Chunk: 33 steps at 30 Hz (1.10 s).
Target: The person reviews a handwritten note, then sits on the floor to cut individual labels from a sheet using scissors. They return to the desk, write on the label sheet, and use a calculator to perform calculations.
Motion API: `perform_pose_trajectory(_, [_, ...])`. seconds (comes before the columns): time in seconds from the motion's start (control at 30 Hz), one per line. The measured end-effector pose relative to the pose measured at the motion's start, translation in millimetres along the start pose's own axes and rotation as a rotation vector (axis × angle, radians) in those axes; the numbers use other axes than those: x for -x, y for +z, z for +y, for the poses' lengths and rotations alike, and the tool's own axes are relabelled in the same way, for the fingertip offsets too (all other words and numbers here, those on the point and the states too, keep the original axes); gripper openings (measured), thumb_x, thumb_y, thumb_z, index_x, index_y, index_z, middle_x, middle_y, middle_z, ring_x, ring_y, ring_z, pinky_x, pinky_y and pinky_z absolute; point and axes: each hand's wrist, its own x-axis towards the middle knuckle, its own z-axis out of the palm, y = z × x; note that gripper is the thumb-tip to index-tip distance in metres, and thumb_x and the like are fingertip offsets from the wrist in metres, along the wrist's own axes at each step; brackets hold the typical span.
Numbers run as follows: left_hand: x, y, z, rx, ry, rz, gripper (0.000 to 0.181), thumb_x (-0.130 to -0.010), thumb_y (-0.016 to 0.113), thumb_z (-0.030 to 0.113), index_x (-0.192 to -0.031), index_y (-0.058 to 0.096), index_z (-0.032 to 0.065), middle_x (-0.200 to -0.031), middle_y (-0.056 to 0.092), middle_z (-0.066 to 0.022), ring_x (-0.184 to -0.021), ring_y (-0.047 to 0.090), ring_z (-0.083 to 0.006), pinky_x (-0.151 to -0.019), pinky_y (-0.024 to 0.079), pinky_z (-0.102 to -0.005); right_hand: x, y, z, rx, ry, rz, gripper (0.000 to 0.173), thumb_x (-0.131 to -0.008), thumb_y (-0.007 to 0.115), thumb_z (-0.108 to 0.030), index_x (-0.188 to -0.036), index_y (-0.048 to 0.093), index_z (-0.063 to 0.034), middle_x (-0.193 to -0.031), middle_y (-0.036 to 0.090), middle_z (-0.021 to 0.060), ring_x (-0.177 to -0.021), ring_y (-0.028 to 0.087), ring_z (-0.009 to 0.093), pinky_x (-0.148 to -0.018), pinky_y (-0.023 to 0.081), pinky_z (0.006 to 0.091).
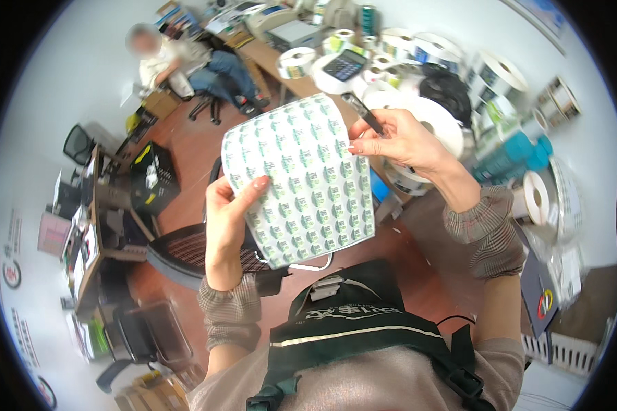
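A white sheet of small green printed labels [303, 190] is held up in front of me, its upper part curving back. My left hand [231, 221] grips its left edge, thumb on the printed face. At the upper right edge, my right hand [401, 141] pinches the sheet between thumb and fingers. A dark pen [362, 113] is also held in the right hand and points up and left. Whether there is more than one sheet in the grip, I cannot tell.
Beyond the sheet, a desk [267, 59] carries label rolls [297, 61] and a calculator [344, 65]. A seated person [185, 61] is at the upper left. A mesh chair [180, 257] stands close by; a black crate [153, 177] sits on the floor.
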Motion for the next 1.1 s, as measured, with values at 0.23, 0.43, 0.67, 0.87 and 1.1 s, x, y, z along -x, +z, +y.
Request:
perform_pose_trajectory(0.23, [17.5, 109.7, -1.8, -0.068, -0.012, -0.229, 0.023, -0.085, 0.071, 0.012, -0.101, 0.068, -0.0039, -0.089, 0.071, -0.0084, -0.077, 0.064, -0.0097, -0.070, 0.049, -0.0225, 129.8, -37.6, -17.9, -0.135, 0.000, 0.153, 0.022, -0.080, 0.073, -0.006, -0.097, 0.062, 0.0024, -0.084, 0.063, 0.0006, -0.078, 0.057, 0.006, -0.071, 0.045, 0.0199])
perform_pose_trajectory(0.43, [50.6, 213.0, -25.1, -0.123, -0.084, -0.452, 0.024, -0.087, 0.069, 0.015, -0.099, 0.069, -0.0052, -0.087, 0.071, -0.0082, -0.074, 0.063, -0.0098, -0.068, 0.049, -0.0235, 250.8, -102.6, -20.5, -0.065, -0.009, 0.246, 0.020, -0.087, 0.065, -0.004, -0.104, 0.062, 0.0052, -0.094, 0.066, 0.0035, -0.085, 0.059, 0.006, -0.075, 0.048, 0.0230])
perform_pose_trajectory(0.67, [90.8, 304.3, -65.7, -0.026, -0.138, -0.609, 0.024, -0.090, 0.065, 0.017, -0.100, 0.069, -0.0051, -0.094, 0.070, -0.0073, -0.082, 0.061, -0.0083, -0.073, 0.049, -0.0222, 367.4, -150.6, -8.0, -0.115, -0.032, 0.337, 0.017, -0.090, 0.060, -0.004, -0.103, 0.063, 0.0056, -0.092, 0.066, 0.0032, -0.084, 0.059, 0.006, -0.073, 0.048, 0.0210])
perform_pose_trajectory(0.87, [102.7, 314.7, -135.6, 0.530, -0.448, -0.369, 0.050, -0.097, 0.050, 0.033, -0.135, 0.044, 0.0000, -0.132, 0.052, -0.0125, -0.114, 0.055, -0.0212, -0.098, 0.044, -0.0351, 417.4, -162.2, -10.7, 0.147, -0.162, 0.452, 0.016, -0.092, 0.056, -0.003, -0.104, 0.062, 0.0053, -0.093, 0.063, 0.0013, -0.084, 0.055, 0.004, -0.071, 0.046, 0.0213])
perform_pose_trajectory(1.1, [101.5, 379.0, -87.7, -0.165, -0.234, -0.926, 0.021, -0.089, 0.064, 0.012, -0.082, 0.065, -0.0079, -0.076, 0.053, 0.0002, -0.070, 0.045, -0.0060, -0.063, 0.036, -0.0230, 459.7, -163.1, -28.4, 0.591, -0.072, 0.531, 0.021, -0.084, 0.052, 0.003, -0.098, 0.067, -0.0001, -0.098, 0.065, 0.0068, -0.091, 0.062, 0.013, -0.079, 0.046, 0.0212])
